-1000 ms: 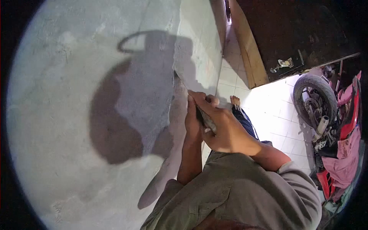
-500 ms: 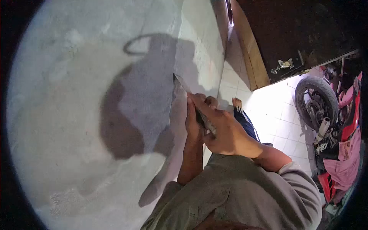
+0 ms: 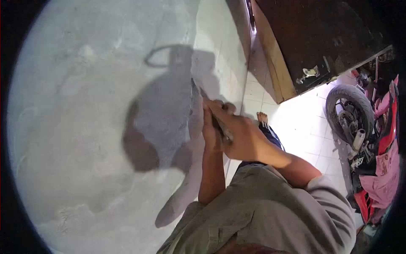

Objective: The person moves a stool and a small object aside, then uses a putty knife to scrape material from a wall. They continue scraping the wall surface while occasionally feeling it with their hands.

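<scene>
A narrow, flat-bladed metal tool (image 3: pixel 198 89) has its tip at the seam between the rough grey wall face (image 3: pixel 89 127) and a paler strip (image 3: pixel 218 38). It resembles a trowel or scraper, but its full shape is hidden by the fingers. My right hand (image 3: pixel 243 133) is closed around its grip, with the index finger stretched along it towards the blade. Beside it, my left hand (image 3: pixel 211 131) is closed against the tool from the left, its fingertips close to the blade. A shadow of my head and arms falls across the wall there.
To the right, a dark door (image 3: pixel 334 38) with a metal latch (image 3: pixel 311 72) stands ajar over the white tiled floor (image 3: pixel 302 127). A motorcycle wheel (image 3: pixel 350 112), red bodywork and a pink cloth (image 3: pixel 380 182) lie at the far right. My bare foot (image 3: pixel 262 117) is on the tiles.
Both hands and the tool have shifted slightly upward in view, the blade tip staying at the seam. The shadow has slid a little to the right. Both hands keep their hold.
</scene>
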The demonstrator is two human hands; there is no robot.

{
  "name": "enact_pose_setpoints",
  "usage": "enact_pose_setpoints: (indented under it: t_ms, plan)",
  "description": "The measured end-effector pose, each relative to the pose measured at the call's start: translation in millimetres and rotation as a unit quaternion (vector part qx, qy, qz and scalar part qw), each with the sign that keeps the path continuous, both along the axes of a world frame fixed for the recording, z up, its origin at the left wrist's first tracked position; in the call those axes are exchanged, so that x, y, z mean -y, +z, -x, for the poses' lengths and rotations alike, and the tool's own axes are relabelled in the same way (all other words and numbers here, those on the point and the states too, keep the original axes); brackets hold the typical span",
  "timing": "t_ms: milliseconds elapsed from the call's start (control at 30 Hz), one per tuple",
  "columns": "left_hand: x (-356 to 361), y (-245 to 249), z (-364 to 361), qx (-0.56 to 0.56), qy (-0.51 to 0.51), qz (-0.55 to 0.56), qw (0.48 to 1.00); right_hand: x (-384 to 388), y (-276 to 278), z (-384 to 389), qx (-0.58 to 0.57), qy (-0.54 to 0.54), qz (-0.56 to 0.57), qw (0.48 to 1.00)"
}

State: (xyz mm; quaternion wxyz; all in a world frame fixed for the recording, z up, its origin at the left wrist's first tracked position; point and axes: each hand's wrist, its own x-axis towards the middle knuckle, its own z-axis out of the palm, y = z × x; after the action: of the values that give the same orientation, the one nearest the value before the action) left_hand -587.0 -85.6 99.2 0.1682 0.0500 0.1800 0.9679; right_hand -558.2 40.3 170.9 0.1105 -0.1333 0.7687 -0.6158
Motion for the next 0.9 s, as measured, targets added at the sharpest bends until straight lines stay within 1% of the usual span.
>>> enact_pose_setpoints:
  t_ms: [67, 100, 133, 167, 200, 233, 267, 300, 333, 367, 400, 433, 467, 533, 567, 600, 633, 667, 700, 733, 767, 800, 867, 900]
  plan:
    - [1, 4, 5, 0.058, 0.011, 0.125, 0.99, 5, -5, 2, 0.013, -0.017, -0.036, 0.999]
    - [1, 8, 3, 0.065, 0.003, 0.172, 0.983, 3, -8, -1, 0.012, -0.017, -0.038, 0.999]
    - [1, 9, -5, 0.066, 0.003, 0.174, 0.983, 2, -10, -8, -0.015, -0.018, -0.022, 0.999]
    - [-3, 13, -8, 0.053, 0.05, 0.178, 0.981, 2, -12, -7, -0.05, -0.023, -0.007, 0.998]
    - [-7, 17, -6, 0.04, 0.095, 0.18, 0.978, 5, -14, 1, -0.057, -0.028, -0.005, 0.998]
    - [-5, 20, 2, 0.103, 0.12, 0.21, 0.965, 11, -17, 8, -0.044, -0.038, -0.023, 0.998]
    - [2, 13, 7, 0.113, 0.122, 0.213, 0.963, 17, -19, 9, -0.022, -0.042, -0.04, 0.998]
    - [11, 2, 14, 0.098, 0.055, 0.177, 0.978, 13, -2, 17, 0.039, -0.019, -0.068, 0.997]
    - [15, -4, 22, 0.071, -0.013, 0.137, 0.988, 11, -5, 13, 0.036, -0.016, -0.069, 0.997]
    - [11, 0, 18, 0.046, -0.012, 0.183, 0.982, 8, -11, 8, -0.026, -0.035, -0.032, 0.999]
    - [3, 5, 10, 0.039, -0.013, 0.185, 0.982, 6, -15, 4, -0.088, -0.055, 0.006, 0.995]
    - [-6, 10, -3, 0.045, 0.05, 0.128, 0.99, 6, -15, 0, -0.086, -0.049, -0.023, 0.995]
    - [-11, 12, -5, 0.049, 0.107, 0.067, 0.991, 5, -8, 8, -0.09, -0.056, -0.024, 0.994]
    - [-1, 6, 4, 0.077, 0.087, 0.076, 0.99, 2, 9, 13, 0.029, 0.016, -0.077, 0.996]
    - [1, 8, 6, 0.061, 0.04, 0.092, 0.993, 5, -1, 9, -0.007, -0.024, -0.025, 0.999]
    - [-1, 11, 9, 0.039, -0.007, 0.107, 0.994, 2, -5, 7, -0.005, -0.019, -0.028, 0.999]
    - [-5, 19, 4, 0.075, 0.033, 0.208, 0.975, -2, -5, 5, 0.0, -0.015, -0.011, 1.0]
    - [-7, 18, 3, 0.071, 0.035, 0.21, 0.974, -3, -5, 7, 0.0, -0.016, 0.007, 1.0]
    - [-10, 15, 5, 0.061, 0.049, 0.166, 0.983, -1, -7, 11, -0.009, -0.02, 0.008, 1.0]
    - [-12, 12, 9, 0.054, 0.061, 0.121, 0.989, 1, -13, 15, -0.042, -0.031, 0.01, 0.999]
    - [-7, 14, 17, 0.065, 0.036, 0.161, 0.984, 2, -11, 16, -0.067, -0.038, 0.011, 0.997]
    - [-6, 16, 17, 0.074, 0.037, 0.16, 0.984, 1, -8, 15, -0.058, -0.036, 0.01, 0.998]
    - [-8, 22, 20, 0.119, 0.049, 0.269, 0.955, -3, 4, 23, 0.058, -0.024, -0.018, 0.998]
    - [-9, 19, 21, 0.111, 0.048, 0.268, 0.956, -5, 2, 23, 0.051, -0.027, -0.018, 0.998]
